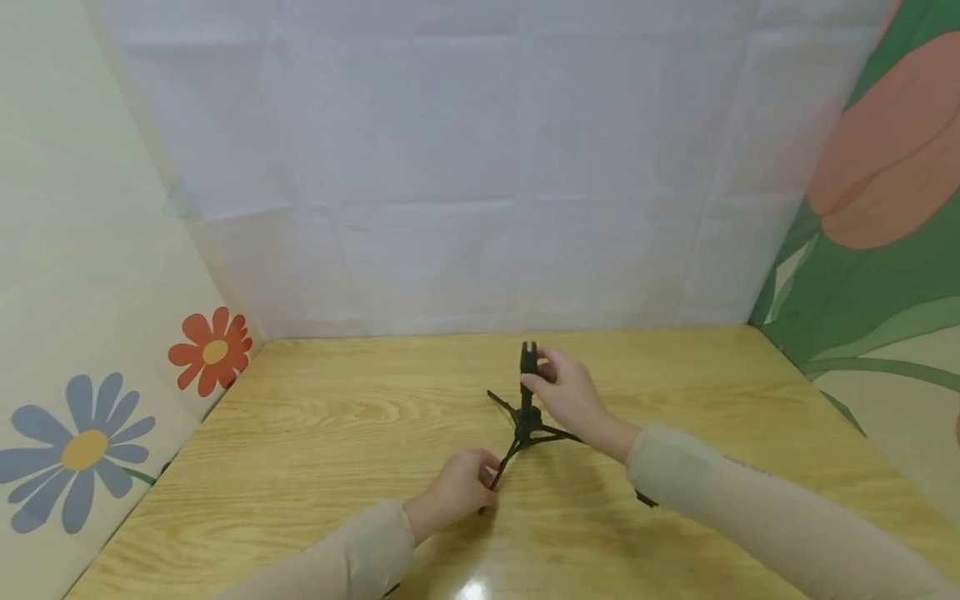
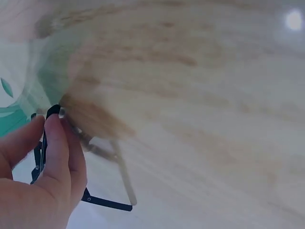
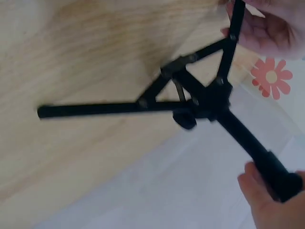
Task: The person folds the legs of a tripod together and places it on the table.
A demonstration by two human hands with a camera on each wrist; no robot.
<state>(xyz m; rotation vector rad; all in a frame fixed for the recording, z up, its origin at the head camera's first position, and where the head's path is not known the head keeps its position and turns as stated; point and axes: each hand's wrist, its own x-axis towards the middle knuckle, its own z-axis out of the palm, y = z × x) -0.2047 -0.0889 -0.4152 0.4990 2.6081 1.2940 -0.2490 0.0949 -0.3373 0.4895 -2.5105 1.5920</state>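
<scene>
A small black tripod (image 1: pixel 527 421) stands near the middle of the wooden table, its legs spread and its post upright. My right hand (image 1: pixel 573 396) grips the top of the post between thumb and fingers; in the right wrist view the fingertips (image 3: pixel 255 183) wrap the post's thick end. My left hand (image 1: pixel 457 493) pinches the leg that points toward me, close to its foot. The left wrist view shows the left hand (image 2: pixel 57 167) with thumb and fingers on that leg's end, while another leg (image 2: pixel 109 203) sticks out beyond the fingers. Braces (image 3: pixel 178 67) join the legs to the tripod's hub.
Wood-grain table (image 1: pixel 337 417) surface extends around the tripod. A creased white cloth (image 1: pixel 435 167) hangs behind the table. Flower-patterned panels stand at the left (image 1: pixel 82 250) and at the right (image 1: pixel 885 275).
</scene>
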